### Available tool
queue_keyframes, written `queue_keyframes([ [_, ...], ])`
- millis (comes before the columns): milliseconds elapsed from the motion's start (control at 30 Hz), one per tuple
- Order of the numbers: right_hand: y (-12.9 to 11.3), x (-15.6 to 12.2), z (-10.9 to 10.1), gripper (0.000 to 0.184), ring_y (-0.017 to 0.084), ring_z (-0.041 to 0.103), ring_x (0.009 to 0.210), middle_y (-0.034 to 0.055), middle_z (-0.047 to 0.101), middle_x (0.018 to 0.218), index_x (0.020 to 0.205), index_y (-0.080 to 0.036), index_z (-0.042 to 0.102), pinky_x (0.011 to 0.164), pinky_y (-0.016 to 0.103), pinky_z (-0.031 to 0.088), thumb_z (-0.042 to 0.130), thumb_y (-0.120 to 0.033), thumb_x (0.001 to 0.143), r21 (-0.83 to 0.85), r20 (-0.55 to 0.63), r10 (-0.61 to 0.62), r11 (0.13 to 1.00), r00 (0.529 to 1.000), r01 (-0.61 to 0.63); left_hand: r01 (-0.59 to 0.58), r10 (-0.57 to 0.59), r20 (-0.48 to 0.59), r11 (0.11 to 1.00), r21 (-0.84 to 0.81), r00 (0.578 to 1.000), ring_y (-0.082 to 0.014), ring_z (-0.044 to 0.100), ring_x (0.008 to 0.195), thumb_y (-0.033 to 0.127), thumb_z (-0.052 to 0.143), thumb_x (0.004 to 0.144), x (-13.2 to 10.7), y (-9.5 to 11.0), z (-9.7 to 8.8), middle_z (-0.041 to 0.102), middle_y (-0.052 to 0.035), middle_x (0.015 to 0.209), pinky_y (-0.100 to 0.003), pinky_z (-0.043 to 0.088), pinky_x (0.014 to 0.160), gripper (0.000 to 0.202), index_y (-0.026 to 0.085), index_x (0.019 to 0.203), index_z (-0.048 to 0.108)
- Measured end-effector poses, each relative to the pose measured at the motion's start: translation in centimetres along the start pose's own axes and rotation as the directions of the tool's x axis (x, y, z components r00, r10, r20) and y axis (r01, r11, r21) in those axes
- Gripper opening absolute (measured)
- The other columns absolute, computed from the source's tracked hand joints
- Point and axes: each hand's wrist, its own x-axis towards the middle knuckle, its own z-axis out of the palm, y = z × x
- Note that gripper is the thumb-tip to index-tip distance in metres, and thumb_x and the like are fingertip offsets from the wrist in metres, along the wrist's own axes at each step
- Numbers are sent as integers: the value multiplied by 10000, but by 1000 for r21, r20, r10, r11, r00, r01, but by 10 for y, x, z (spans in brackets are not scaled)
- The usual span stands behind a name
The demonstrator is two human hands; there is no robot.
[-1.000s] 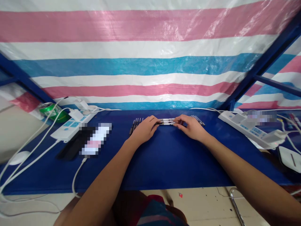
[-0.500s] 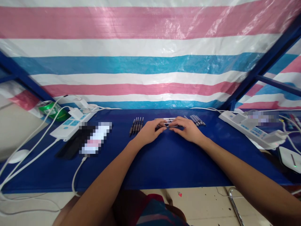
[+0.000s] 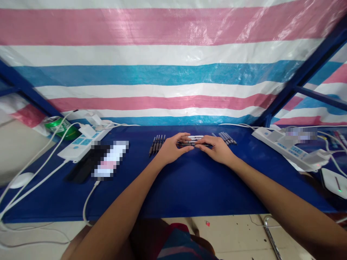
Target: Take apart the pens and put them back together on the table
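Several pens point(image 3: 195, 137) with white and grey barrels lie side by side, crosswise, near the back middle of the blue table. My left hand point(image 3: 173, 148) is at their left end, thumb and fingers apart, with pens visible in the gap. At the right end, my right hand point(image 3: 215, 148) has thumb and fingertips closed around the nearest pen, whose dark end shows under the palm. Left of my left hand stands a row of dark, slim pen parts point(image 3: 156, 144) lying lengthwise. Grey pen caps or barrels point(image 3: 226, 138) lie in a slanted row beyond my right hand.
On the left are a white power strip point(image 3: 81, 143), a green can point(image 3: 63, 127) and a charging phone point(image 3: 110, 159) beside a dark flat object. Another power strip point(image 3: 290, 148) and a white device point(image 3: 336, 183) lie right. Striped sheeting point(image 3: 173, 76) hangs behind the table point(image 3: 200, 187).
My left thumb and fingers have spread apart from their pinch at the pens, uncovering more of them. My right hand has stayed nearly in place.
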Motion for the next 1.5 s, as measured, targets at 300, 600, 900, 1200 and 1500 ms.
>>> queue_keyframes([
  [300,1,0,-1,202,245,745,920,59,806,1052,1132,-282,794,841,384,584,648,-389,1041,-30,-23,2,1000,1000,-2,-6,6,-4,991,132,1000,-261,742,1132,398,844,872,0,5,-5,780,-89,1258,-395,607,946,558,247,1383,677],
  [600,2,0,-1,205,253,747,924,57,806,1050,1138,-294,793,851,403,587,654,-403,1035,-26,-34,5,1000,999,-6,-12,11,5,994,107,1000,-255,732,1142,414,785,924,0,2,-6,757,-97,1316,-388,611,926,504,243,1384,672],
  [900,0,0,-2,205,245,744,922,56,805,1056,1132,-292,797,854,389,579,641,-395,1046,-37,-34,-5,999,999,4,12,-19,44,990,138,999,-238,750,1052,410,734,962,-2,6,-7,803,-58,1201,-382,595,908,443,258,1377,703],
  [1200,9,-1,-2,271,233,741,824,37,814,964,1118,-278,802,741,354,580,633,-475,1037,-26,37,91,996,995,-90,-83,102,-34,931,355,994,-237,752,1024,214,825,874,0,5,-7,828,-16,1106,-401,576,931,379,281,1241,760],
  [1500,22,-2,-12,174,284,708,1005,81,754,1069,1105,-271,758,901,445,579,683,-388,1001,-193,53,44,981,998,-33,-93,124,-29,859,503,992,-254,709,1086,116,779,883,0,-8,-9,790,-43,1157,-440,551,1029,440,244,1299,718],
])
